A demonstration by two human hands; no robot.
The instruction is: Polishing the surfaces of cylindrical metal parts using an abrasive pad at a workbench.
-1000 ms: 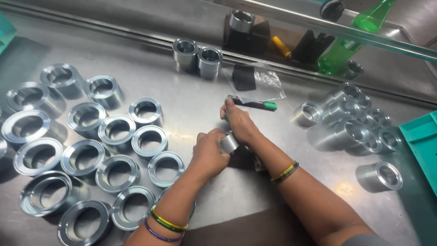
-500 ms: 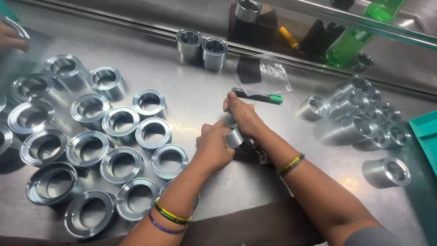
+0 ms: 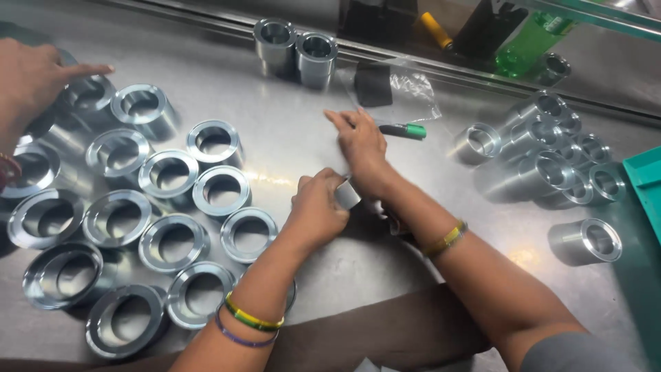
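Note:
My left hand (image 3: pixel 318 207) is closed around a small metal sleeve (image 3: pixel 348 193) near the middle of the steel table (image 3: pixel 289 131). My right hand (image 3: pixel 363 148) rests flat just beyond it, fingers stretched toward a black marker with a green cap (image 3: pixel 403 130). Several wide metal rings (image 3: pixel 222 190) lie in rows to the left of my left arm.
Another person's hand (image 3: pixel 31 76) reaches over the rings at the far left. Several smaller metal sleeves (image 3: pixel 551 155) cluster at the right, one (image 3: pixel 589 241) lying apart. Two sleeves (image 3: pixel 297 45) stand at the back by a clear plastic bag (image 3: pixel 406 86). A green bottle (image 3: pixel 533 41) and teal tray (image 3: pixel 647 186) are there.
The view has shifted so everything sits lower and more to the right. Another person's hand has come in at the far left. My right hand has left the marker and lies flat.

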